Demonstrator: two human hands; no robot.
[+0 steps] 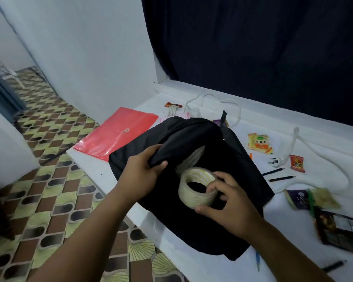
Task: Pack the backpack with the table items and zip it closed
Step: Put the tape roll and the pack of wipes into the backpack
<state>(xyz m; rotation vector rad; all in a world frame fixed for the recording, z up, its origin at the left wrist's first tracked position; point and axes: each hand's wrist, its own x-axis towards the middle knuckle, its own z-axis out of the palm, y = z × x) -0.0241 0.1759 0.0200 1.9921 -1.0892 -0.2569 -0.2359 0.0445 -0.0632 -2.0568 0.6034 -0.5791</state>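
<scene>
**Tape roll poised at backpack's mouth**

The right hand (230, 202) pinches a tape roll (197, 187) just below the opening of the backpack (192, 139) on the counter (293, 251). The left hand (143, 171) grips the flap, holding it up. The opening lies directly beyond the roll. A red folder (114, 135) and snacks wait farther off.

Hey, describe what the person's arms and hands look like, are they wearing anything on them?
Both forearms are bare as far as the frame shows, with no sleeves visible. The left hand and the right hand wear no gloves, and no rings, watch or bracelets can be seen. Nails are short and unpainted.
</scene>
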